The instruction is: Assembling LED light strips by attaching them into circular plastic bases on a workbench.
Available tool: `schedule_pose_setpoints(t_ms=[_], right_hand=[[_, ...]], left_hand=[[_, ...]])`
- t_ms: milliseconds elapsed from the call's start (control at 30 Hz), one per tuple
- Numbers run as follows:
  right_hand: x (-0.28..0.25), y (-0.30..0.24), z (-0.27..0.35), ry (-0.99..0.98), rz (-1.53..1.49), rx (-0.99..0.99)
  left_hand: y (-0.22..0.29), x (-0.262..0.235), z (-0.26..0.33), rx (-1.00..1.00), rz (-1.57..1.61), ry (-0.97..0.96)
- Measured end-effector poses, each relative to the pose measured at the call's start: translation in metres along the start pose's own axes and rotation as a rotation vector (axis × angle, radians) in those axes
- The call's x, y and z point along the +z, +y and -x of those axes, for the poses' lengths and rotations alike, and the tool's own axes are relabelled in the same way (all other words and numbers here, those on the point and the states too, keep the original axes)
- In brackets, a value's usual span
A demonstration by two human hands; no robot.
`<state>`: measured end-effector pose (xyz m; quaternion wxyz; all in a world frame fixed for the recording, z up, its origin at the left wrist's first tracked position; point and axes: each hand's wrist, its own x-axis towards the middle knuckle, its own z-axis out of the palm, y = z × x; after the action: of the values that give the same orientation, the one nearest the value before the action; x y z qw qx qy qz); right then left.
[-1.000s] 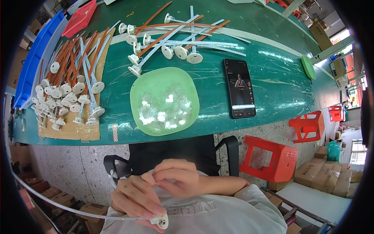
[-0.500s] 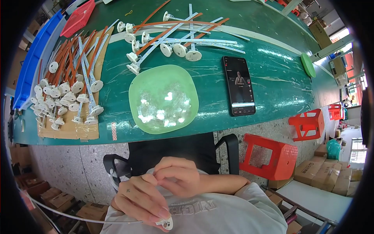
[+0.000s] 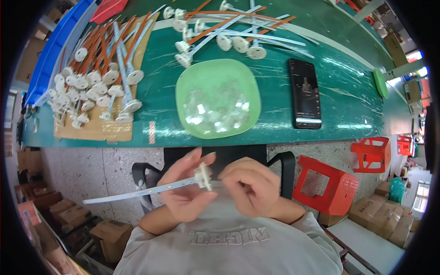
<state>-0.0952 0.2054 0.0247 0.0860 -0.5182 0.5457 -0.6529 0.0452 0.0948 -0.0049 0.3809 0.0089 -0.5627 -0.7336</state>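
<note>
In front of my chest, my left hand (image 3: 185, 192) holds an LED strip (image 3: 151, 189), pale and narrow with small yellowish spots. Its white round end cap (image 3: 203, 177) lies between my thumb and fingers, and the strip's free end points left. Just right of the cap is my right hand (image 3: 252, 187), fingers curled and thumb and forefinger pinched together; whatever they hold is hidden or too small to name. Beyond the hands, on the table's near part, a light green bowl (image 3: 217, 129) contains many small clear, shiny pieces.
Many capped white and orange strips (image 3: 98, 78) lie on cardboard (image 3: 98, 133) at left. More capped strips (image 3: 240, 39) are crossed at the back. A phone (image 3: 305, 94) lies right of the bowl. Red stools (image 3: 325, 185) and a black armchair (image 3: 282, 172) stand beside the green table (image 3: 275, 123).
Both hands have risen from my lap and drawn apart. The LED strip and cap came up with the left hand, now in plain sight. The view has shifted slightly.
</note>
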Motion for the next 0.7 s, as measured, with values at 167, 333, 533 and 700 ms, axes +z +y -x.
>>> schedule_pose_setpoints(t_ms=[167, 333, 533, 700], right_hand=[[0.003, 0.0, -0.001, -0.028, 0.019, -0.054], [0.004, -0.003, -0.003, -0.055, 0.025, -0.072], [0.006, 0.001, -0.002, -0.028, 0.091, -0.193], [0.002, -0.01, 0.002, -0.134, 0.272, -0.229]], left_hand=[[0.002, -0.001, -0.005, 0.009, -0.012, -0.035], [0.005, -0.003, -0.001, -0.001, 0.0, -0.011], [0.006, -0.005, -0.001, -0.107, 0.103, -0.026], [0.008, -0.015, 0.002, -0.114, -0.142, -0.175]])
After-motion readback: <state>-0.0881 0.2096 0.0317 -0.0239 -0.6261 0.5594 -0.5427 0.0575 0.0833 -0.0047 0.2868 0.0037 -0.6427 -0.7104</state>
